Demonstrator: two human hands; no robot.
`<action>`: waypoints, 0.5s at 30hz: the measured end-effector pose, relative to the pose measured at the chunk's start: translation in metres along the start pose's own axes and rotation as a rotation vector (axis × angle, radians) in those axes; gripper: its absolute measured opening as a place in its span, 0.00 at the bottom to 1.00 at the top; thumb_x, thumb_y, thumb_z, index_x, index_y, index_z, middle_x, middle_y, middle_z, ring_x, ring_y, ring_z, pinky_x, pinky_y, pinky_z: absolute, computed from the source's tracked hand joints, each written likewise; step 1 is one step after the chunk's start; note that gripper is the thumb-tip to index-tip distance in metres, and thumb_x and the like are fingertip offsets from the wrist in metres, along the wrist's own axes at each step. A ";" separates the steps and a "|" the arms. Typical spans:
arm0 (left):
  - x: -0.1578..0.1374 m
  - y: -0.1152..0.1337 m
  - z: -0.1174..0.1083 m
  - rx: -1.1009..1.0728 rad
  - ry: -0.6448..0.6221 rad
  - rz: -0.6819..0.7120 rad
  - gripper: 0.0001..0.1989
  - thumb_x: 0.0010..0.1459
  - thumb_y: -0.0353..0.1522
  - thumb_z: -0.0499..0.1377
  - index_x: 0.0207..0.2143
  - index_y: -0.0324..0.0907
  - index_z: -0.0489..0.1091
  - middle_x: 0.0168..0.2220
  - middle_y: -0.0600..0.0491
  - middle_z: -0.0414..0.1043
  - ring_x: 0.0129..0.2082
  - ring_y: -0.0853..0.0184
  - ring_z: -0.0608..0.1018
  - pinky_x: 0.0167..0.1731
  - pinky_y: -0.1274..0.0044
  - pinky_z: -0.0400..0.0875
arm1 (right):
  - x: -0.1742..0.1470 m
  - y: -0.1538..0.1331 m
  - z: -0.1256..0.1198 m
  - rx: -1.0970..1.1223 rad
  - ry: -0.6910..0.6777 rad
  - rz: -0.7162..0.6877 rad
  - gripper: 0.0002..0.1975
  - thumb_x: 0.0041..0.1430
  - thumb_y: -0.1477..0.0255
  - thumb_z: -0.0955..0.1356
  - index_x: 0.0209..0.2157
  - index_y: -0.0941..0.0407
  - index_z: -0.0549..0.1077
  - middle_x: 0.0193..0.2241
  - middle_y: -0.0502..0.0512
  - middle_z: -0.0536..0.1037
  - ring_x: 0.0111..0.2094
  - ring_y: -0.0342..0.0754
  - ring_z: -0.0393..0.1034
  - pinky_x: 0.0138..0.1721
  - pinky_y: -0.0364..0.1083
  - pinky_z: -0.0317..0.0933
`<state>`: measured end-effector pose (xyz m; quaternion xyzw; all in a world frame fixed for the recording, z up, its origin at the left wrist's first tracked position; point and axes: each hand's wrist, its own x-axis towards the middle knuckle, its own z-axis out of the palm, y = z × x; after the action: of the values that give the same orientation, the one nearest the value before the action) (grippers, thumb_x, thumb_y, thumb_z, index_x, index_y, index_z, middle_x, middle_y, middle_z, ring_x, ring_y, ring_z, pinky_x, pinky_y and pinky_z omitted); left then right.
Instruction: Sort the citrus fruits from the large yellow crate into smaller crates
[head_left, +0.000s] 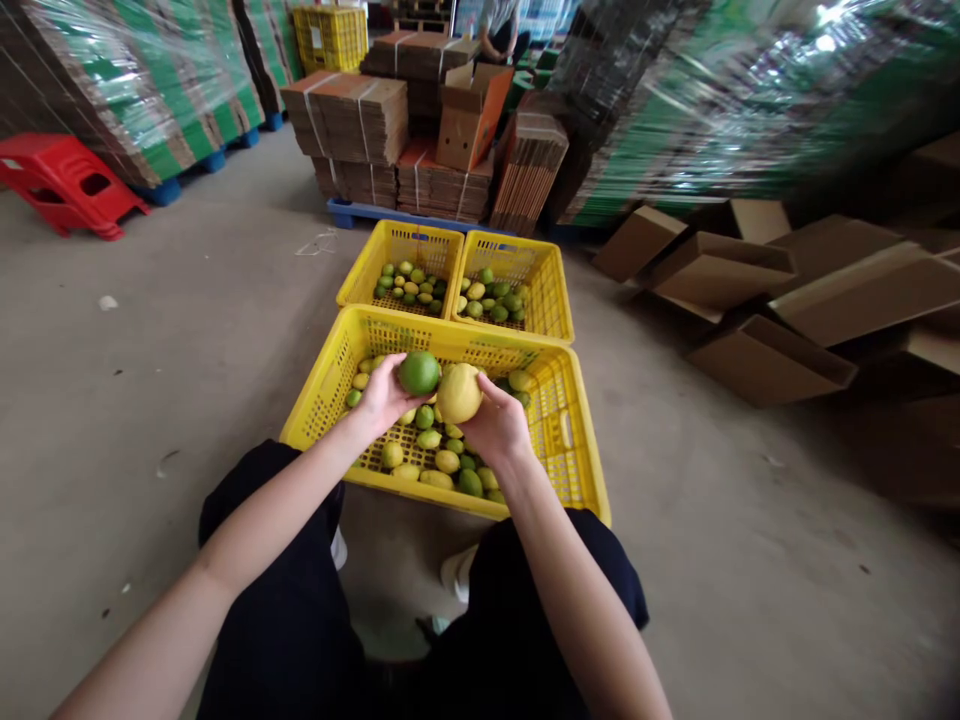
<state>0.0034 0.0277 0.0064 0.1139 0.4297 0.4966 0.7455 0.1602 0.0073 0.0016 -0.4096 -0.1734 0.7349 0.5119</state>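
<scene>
Green is the lime [419, 373] that the left hand [386, 396] is grasping, and yellow is the lemon [460, 393] that the right hand [498, 422] is grasping. From where I stand, both grips look gentle, with the fingers curved around the fruit. The two fruits are side by side above the big yellow crate [580, 470]; whether their skins touch, I cannot tell. In this crate, below the hands, many loose fruits [448, 461] are lying, some yellow and some green.

Just behind it stand two other yellow crates, the left one [358, 265] and the right one [553, 292], each with a smaller number of such fruits at the bottom. The person sits with dark-clothed knees [262, 560] apart, close to the near side of the big crate.

Farther away, flat cardboard [352, 115] is piled on a blue pallet [346, 214]. A red stool [71, 180] is on the left, and on the right open boxes [724, 268] lie in disorder.
</scene>
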 end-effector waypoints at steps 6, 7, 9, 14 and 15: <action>-0.002 0.004 0.002 -0.011 0.025 -0.026 0.10 0.62 0.36 0.59 0.40 0.38 0.70 0.30 0.48 0.77 0.29 0.65 0.82 0.32 0.77 0.80 | -0.005 0.000 0.002 0.058 0.008 0.000 0.11 0.53 0.64 0.71 0.36 0.55 0.75 0.31 0.53 0.81 0.32 0.51 0.77 0.31 0.47 0.72; -0.002 0.003 0.001 0.016 0.019 -0.030 0.10 0.60 0.35 0.61 0.40 0.38 0.70 0.30 0.49 0.76 0.28 0.66 0.81 0.30 0.79 0.80 | -0.005 0.000 0.002 0.062 0.025 -0.015 0.10 0.52 0.65 0.72 0.35 0.54 0.74 0.30 0.51 0.81 0.31 0.50 0.77 0.31 0.46 0.72; 0.000 0.001 -0.002 0.055 0.003 -0.041 0.10 0.58 0.34 0.63 0.40 0.37 0.71 0.29 0.48 0.76 0.26 0.67 0.81 0.27 0.80 0.78 | -0.005 0.001 0.003 0.076 0.081 -0.040 0.10 0.49 0.68 0.74 0.33 0.53 0.73 0.28 0.48 0.79 0.28 0.47 0.75 0.29 0.45 0.72; 0.007 -0.002 -0.008 0.037 -0.007 -0.069 0.16 0.61 0.42 0.57 0.37 0.37 0.72 0.27 0.47 0.75 0.23 0.68 0.77 0.21 0.81 0.73 | 0.000 0.001 -0.003 0.168 0.252 0.039 0.10 0.53 0.62 0.72 0.31 0.52 0.70 0.22 0.47 0.76 0.22 0.46 0.71 0.21 0.45 0.68; 0.008 -0.002 -0.009 0.030 -0.001 -0.063 0.17 0.62 0.43 0.56 0.37 0.37 0.72 0.26 0.48 0.74 0.22 0.69 0.76 0.20 0.81 0.71 | 0.001 0.001 -0.004 0.178 0.271 0.060 0.11 0.54 0.61 0.71 0.31 0.52 0.70 0.22 0.48 0.76 0.22 0.47 0.71 0.21 0.45 0.68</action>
<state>-0.0005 0.0313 -0.0045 0.1116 0.4402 0.4662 0.7592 0.1628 0.0071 -0.0018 -0.4632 -0.0247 0.7004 0.5425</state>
